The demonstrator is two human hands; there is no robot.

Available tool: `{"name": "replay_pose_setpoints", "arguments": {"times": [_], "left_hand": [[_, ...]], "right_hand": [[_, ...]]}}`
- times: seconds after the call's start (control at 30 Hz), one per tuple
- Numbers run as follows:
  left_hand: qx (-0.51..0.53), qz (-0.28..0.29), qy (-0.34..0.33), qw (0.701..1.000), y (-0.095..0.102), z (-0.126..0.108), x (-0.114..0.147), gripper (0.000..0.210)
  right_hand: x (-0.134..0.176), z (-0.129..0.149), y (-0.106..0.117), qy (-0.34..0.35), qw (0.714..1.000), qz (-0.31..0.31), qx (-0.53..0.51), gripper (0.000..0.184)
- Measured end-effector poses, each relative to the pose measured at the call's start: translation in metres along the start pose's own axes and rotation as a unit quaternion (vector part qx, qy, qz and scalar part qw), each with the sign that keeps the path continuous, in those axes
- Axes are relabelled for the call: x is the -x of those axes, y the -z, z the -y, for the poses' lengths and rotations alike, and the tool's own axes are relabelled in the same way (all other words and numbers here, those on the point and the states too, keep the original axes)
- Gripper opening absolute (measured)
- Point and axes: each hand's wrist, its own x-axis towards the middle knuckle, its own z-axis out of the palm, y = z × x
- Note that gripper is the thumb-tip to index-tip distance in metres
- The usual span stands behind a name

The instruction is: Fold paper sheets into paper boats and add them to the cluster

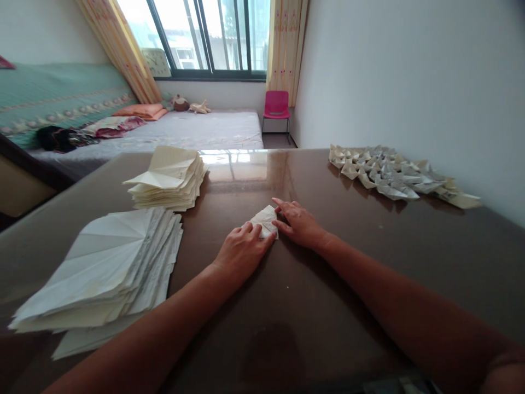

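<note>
A small folded piece of paper (266,218), off-white with crease lines and a pointed top, lies on the brown table in front of me. My left hand (245,246) holds its lower left part, with bent fingers on top and the thumb along the bottom edge. At its right edge is my right hand (301,223), thumb on the paper and forefinger reaching past the upper corner. The paper's underside and part of its left side are hidden. To the left lie a stack of creased white paper sheets (110,246) and a stack of cream paper sheets (170,169).
Several folded paper boats (381,169) crowd the table's far right, close to the white wall. The glossy brown table (348,328) reflects the window. Beyond it are a bed (221,126), a pink chair (276,105) and a square clock (156,62).
</note>
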Motion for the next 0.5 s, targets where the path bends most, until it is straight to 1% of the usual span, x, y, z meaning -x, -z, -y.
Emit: {"name": "replay_pose_setpoints", "arguments": {"times": [0.07,0.1,0.2,0.27,0.33,0.43,0.5], "left_hand": [[0.011,-0.012,-0.001,1.000,-0.002,0.004,0.000,0.035],[0.020,-0.018,-0.001,1.000,-0.004,0.006,-0.001,0.035],[0.049,-0.025,0.006,0.998,-0.010,0.013,-0.001,0.037],[0.055,-0.025,0.012,0.998,-0.014,0.016,-0.001,0.037],[0.053,-0.032,0.017,0.998,-0.016,0.019,-0.003,0.036],[0.046,-0.036,0.024,0.998,-0.015,0.020,-0.006,0.030],[0.043,-0.027,0.024,0.998,-0.013,0.017,-0.009,0.026]], "right_hand": [[-0.001,0.000,-0.003,-0.003,1.000,-0.011,-0.024,0.059],[0.000,0.001,-0.003,0.000,0.999,-0.012,-0.036,0.055],[0.004,0.004,0.000,0.019,0.999,0.008,-0.049,0.030],[0.007,0.007,0.004,0.044,0.998,0.028,-0.037,0.021],[0.010,0.010,0.007,0.072,0.996,0.045,-0.025,0.024],[0.013,0.012,0.014,0.092,0.994,0.063,-0.004,0.035],[0.014,0.014,0.019,0.098,0.993,0.064,0.022,0.034]]}}
